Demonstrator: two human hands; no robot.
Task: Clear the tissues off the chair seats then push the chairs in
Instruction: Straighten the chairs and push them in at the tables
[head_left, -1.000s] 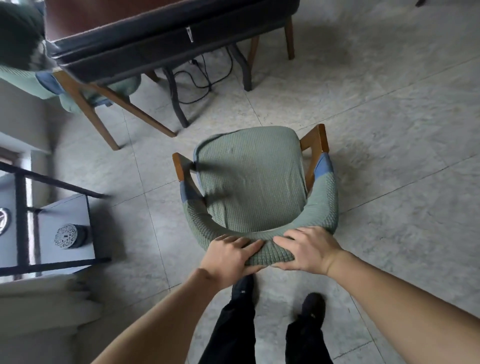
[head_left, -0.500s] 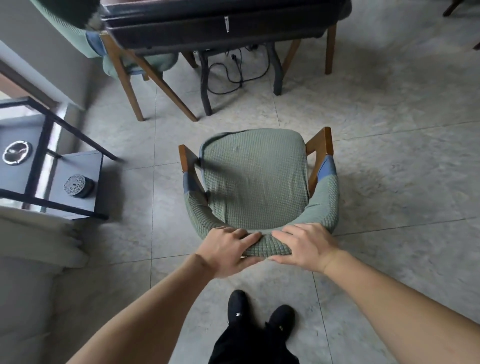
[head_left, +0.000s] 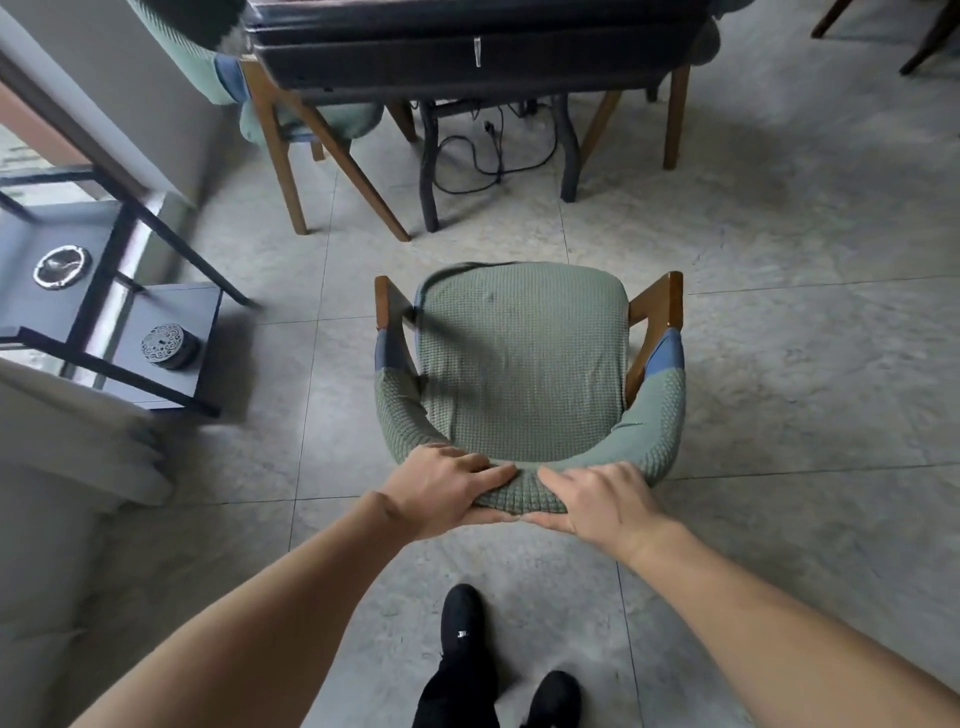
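Gripping curved back of green knit-covered wooden armchair (head_left: 519, 364) with left hand (head_left: 441, 488) and right hand (head_left: 597, 499), fingers over top, thumbs beneath, hands nearly touching | seat bare, ahead of hands | dark table (head_left: 467, 47) farther ahead, well apart from chair

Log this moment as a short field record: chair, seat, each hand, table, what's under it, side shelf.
chair: green covered chair standing on the tiled floor, short of the table, front toward it
seat: no tissue visible on it
left hand: left hand grips the top of the backrest
right hand: right hand grips the backrest beside it
table: dark table ahead, another green chair tucked at its left side
under table: loose black cables
side shelf: black shelf on the left, holding a round patterned tin
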